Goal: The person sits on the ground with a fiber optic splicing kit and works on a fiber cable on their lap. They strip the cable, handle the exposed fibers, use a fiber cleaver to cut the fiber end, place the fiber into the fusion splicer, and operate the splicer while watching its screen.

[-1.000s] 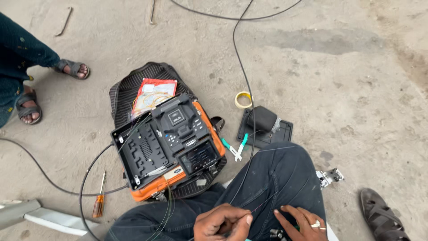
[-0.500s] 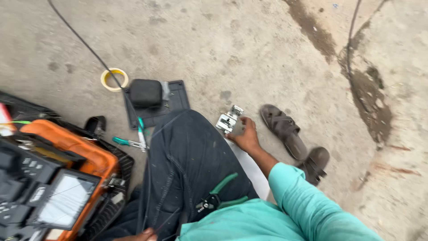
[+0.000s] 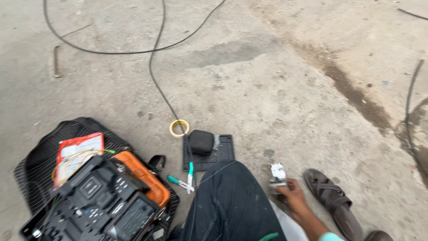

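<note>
Small silver metal tool [image 3: 277, 173] gripped in right hand [image 3: 292, 194], low over concrete floor [image 3: 267, 89] right of dark-trousered knee [image 3: 227, 201]; could slip from loose fingertip hold. Left hand unseen.

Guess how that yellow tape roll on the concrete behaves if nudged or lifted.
The tape roll lies flat, so a nudge would probably slide it, not roll it. It looks thin and hollow, likely light. The black cable seems to run past its edge, so lifting might snag.

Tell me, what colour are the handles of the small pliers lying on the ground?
Teal green, clearest in the head view: pliers.
</note>
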